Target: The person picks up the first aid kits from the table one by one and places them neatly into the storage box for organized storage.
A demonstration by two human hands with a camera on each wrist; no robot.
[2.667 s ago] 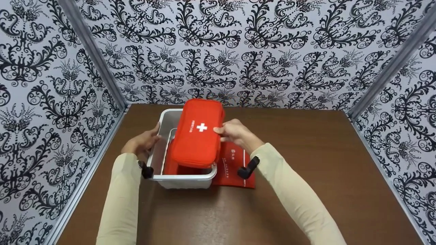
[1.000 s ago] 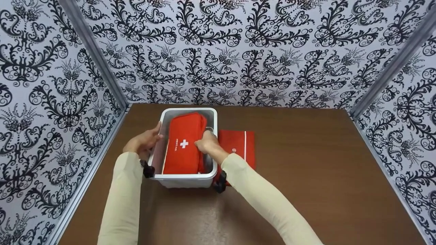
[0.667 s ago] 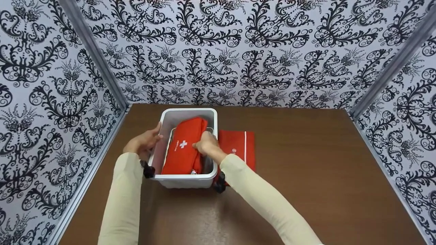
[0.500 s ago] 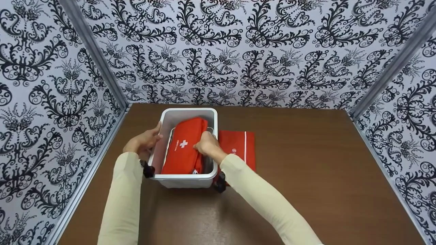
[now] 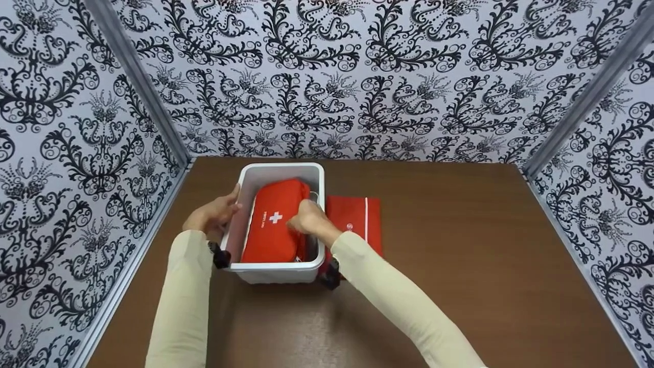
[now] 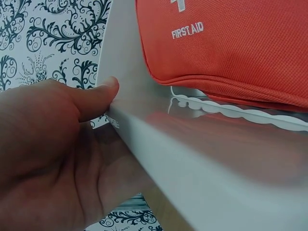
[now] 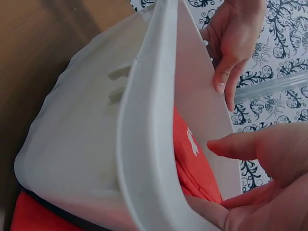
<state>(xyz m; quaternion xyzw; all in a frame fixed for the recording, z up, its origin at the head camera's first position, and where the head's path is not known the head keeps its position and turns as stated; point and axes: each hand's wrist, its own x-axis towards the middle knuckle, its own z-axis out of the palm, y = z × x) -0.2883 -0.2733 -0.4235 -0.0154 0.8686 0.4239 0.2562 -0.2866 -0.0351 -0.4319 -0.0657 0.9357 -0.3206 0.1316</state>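
Note:
A red first aid pouch [image 5: 266, 236] with a white cross lies in a white plastic bin [image 5: 280, 266]. My left hand [image 5: 210, 211] grips the bin's left wall. In the left wrist view its thumb [image 6: 109, 90] rests at the rim while the fingers go round the outside. My right hand [image 5: 312, 221] reaches inside the bin at the pouch's right side. The right wrist view shows that thumb [image 7: 228, 145] straight and lifted apart from the pouch [image 7: 195, 168], the other fingers lying low against it, partly hidden by the rim.
Another flat red item [image 5: 365, 220] with a white stripe lies on the brown table [image 5: 460, 245], against the bin's right side. A wavy white edge [image 6: 240, 111] shows beneath the pouch. Patterned walls [image 5: 357, 76] enclose the table at the back and sides.
The first aid pouch has come down from above the bin into it, held by my right hand. It now lies flatter, and the right thumb has lifted away. My left hand keeps its place.

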